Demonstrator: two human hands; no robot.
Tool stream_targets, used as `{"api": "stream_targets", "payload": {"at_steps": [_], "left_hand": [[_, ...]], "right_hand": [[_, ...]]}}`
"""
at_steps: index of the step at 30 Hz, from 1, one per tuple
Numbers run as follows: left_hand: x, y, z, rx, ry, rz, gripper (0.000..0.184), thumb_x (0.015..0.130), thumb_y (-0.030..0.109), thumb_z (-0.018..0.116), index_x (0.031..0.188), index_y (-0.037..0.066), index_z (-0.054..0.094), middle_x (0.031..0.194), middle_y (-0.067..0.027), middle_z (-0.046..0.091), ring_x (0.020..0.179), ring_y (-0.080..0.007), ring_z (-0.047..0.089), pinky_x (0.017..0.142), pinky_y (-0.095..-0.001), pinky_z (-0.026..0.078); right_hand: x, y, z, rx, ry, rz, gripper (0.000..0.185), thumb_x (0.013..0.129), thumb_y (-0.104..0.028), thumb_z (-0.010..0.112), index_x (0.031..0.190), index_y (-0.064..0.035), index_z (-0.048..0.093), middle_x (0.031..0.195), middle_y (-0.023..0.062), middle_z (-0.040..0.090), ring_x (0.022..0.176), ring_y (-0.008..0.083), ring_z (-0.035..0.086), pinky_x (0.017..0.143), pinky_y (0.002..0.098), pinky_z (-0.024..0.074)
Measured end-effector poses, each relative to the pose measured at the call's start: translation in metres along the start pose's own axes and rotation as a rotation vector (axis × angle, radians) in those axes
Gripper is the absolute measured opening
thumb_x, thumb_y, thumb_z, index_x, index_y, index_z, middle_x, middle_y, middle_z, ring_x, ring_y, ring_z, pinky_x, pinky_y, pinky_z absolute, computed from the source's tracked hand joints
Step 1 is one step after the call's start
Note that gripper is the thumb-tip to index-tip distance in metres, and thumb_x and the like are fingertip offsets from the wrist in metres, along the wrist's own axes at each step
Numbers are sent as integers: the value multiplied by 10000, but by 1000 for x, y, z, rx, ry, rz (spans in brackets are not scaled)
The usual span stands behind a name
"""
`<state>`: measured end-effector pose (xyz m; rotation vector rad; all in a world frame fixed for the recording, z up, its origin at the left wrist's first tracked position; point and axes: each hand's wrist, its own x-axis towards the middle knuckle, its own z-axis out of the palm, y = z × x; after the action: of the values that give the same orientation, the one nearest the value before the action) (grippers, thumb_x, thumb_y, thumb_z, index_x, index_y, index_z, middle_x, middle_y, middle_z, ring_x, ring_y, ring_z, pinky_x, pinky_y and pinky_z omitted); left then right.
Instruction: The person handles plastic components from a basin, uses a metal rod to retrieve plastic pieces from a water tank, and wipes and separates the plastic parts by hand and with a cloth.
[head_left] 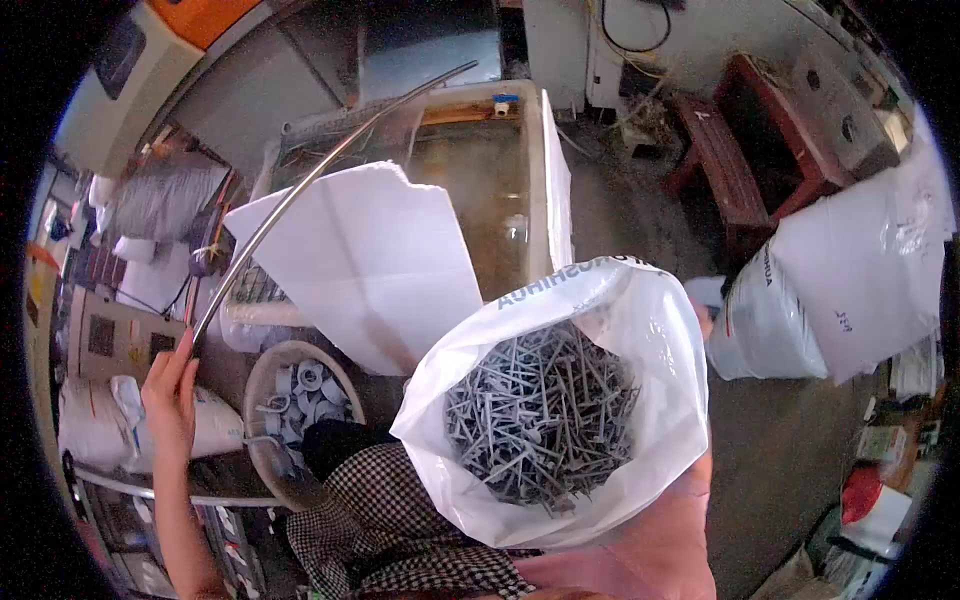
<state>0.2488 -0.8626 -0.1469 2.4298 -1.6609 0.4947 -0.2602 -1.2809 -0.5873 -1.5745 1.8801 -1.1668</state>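
At the left, my left hand point(170, 385) is closed around the lower end of a long, thin metal rod point(300, 187). The rod slants up and away to the right, over a white sheet of board point(370, 260). Close in front of my body is a large white plastic bag point(665, 350) with its mouth wide. Many thin grey stick-like pieces point(540, 415) fill it in a tangle. My right arm wraps the bag's right side. Only a bit of my right hand point(706, 322) shows past the far edge; its fingers are mostly hidden behind the bag.
A round tub point(256, 440) of grey ring-shaped parts stands at lower left. Behind the board is a large pale-rimmed tank point(537, 200). Dark red wooden benches point(715, 165) stand at upper right, with filled white sacks point(775, 310) below them. More sacks point(85, 425) lie at left.
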Motion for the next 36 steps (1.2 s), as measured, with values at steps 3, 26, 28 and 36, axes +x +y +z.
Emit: {"api": "stream_targets", "payload": {"at_steps": [3, 26, 28, 36], "left_hand": [[0, 5, 8, -153, 31, -87, 366, 802, -46, 551, 1155, 50, 562, 702, -109, 450, 601, -193, 430, 563, -249, 373], [57, 139, 123, -840, -99, 203, 562, 824, 248, 572, 1292, 18, 362, 1086, -206, 488, 1003, -331, 470, 888, -420, 371], [111, 105, 137, -508, 192, 77, 647, 783, 374, 611, 1302, 76, 364, 1153, -189, 469, 1103, -330, 433, 950, -463, 332], [134, 36, 154, -91, -108, 119, 396, 715, 318, 678, 997, 76, 542, 1056, -105, 520, 1097, -268, 450, 1017, -525, 194]], "right_hand": [[36, -135, -23, 154, -186, -383, 171, 809, -62, 586, 959, -6, 646, 847, 125, 645, 742, 164, 604, 688, 262, 454], [-135, -472, -35, 460, -917, -115, 575, 838, 16, 443, 1363, -159, 284, 809, 52, 567, 552, 80, 492, 451, 224, 423], [-95, -453, -38, 307, -797, -387, 516, 847, -19, 464, 1340, -140, 371, 744, -14, 534, 556, 51, 446, 476, 212, 378], [-20, -422, -99, -332, -805, -491, 310, 862, -119, 523, 1168, -87, 565, 635, 105, 565, 571, 153, 543, 606, 283, 449]]}}
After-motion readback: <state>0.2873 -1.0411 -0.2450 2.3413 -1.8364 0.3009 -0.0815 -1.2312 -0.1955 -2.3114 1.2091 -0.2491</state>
